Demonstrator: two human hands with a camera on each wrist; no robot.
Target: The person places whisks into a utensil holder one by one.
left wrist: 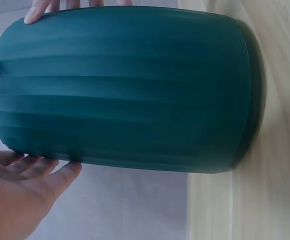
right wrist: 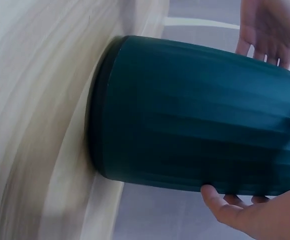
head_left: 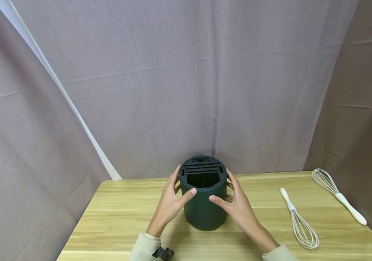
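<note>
Dark green ribbed cylindrical holder [head_left: 203,197] stands upright on the light wooden table [head_left: 124,214], near the table's far edge and roughly at its middle. Its top face shows narrow slots at the back and one large rectangular opening toward the person.

Left hand [head_left: 171,203] grasps the holder's left side: thumb laid across the front wall just under the rim, fingers wrapped round the far side. Right hand [head_left: 236,203] grasps the holder's right side the same way, thumb on the front wall, fingers curved behind. Both hands touch the holder; the thumbs stay apart on the front.

Left wrist view: the holder's ribbed wall [left wrist: 125,90] fills the frame, base flat on the wood, fingertips at the rim end. Right wrist view: same wall [right wrist: 195,115], base ring against the table, somewhat blurred.

Right of the holder, two wire whisks with white handles lie flat on the table: one [head_left: 298,219] nearer the holder, the other [head_left: 337,195] beyond it, near the table's right edge. Well apart from both hands.

Behind the holder hangs a grey-mauve fabric curtain [head_left: 186,83].
</note>
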